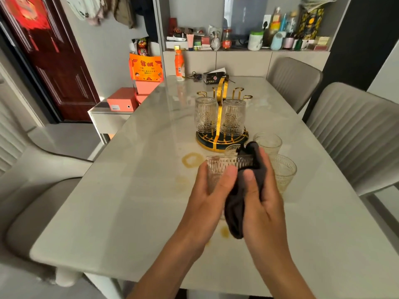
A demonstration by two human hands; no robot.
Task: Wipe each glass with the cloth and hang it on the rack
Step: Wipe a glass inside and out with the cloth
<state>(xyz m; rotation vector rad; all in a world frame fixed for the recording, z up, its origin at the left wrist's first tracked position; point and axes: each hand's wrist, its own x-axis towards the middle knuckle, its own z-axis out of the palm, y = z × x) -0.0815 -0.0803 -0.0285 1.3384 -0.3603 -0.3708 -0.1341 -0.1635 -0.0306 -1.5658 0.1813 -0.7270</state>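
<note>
My left hand [212, 188] grips a clear patterned glass [218, 167] above the table, mouth facing away from me. My right hand [262, 190] holds a dark cloth [237, 208] pressed against the glass's right side, part of the cloth tucked over the rim. Behind stands a gold rack [222, 117] on a dark round base, with two glasses [206, 117] [234, 117] hanging upside down on it. Three more glasses stand upright to the right: one [267, 142] by the rack base, one [284, 171] behind my right hand, and one [232, 149] partly hidden by the cloth.
The pale marble table [129, 201] has yellowish ring stains near the glasses. An orange bottle [179, 64], keys and a dark box [213, 78] sit at the far end. Grey chairs [356, 130] flank the right side; another is at the left. Shelves of clutter line the back wall.
</note>
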